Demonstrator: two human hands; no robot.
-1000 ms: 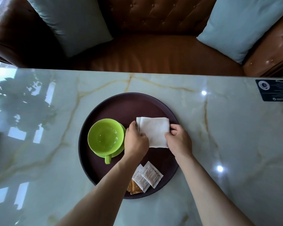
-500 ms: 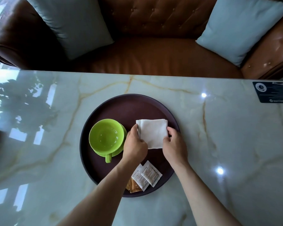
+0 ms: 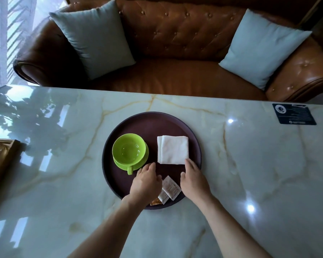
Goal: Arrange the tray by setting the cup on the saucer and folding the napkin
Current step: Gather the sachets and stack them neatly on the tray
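Note:
A round dark brown tray [image 3: 149,123] lies on the marble table. On its left half a green cup [image 3: 128,151] stands on a green saucer [image 3: 145,158], handle toward me. A white napkin [image 3: 173,152], folded into a square, lies flat on the tray's right half. My left hand [image 3: 145,181] hovers just below the napkin's near left corner, fingers loosely curled, holding nothing. My right hand [image 3: 193,178] is near the napkin's near right corner, its fingertips at the edge, gripping nothing that I can see.
Several sachets [image 3: 169,189] lie at the tray's near edge between my hands. A dark card [image 3: 294,114] lies at the table's far right. A wooden frame [image 3: 0,159] sits at the left edge. A brown leather sofa [image 3: 175,75] with two pale blue cushions stands behind the table.
Both hands have let go of the folded napkin and drawn back toward me. The napkin now lies flat. The camera has tilted up, showing more of the sofa.

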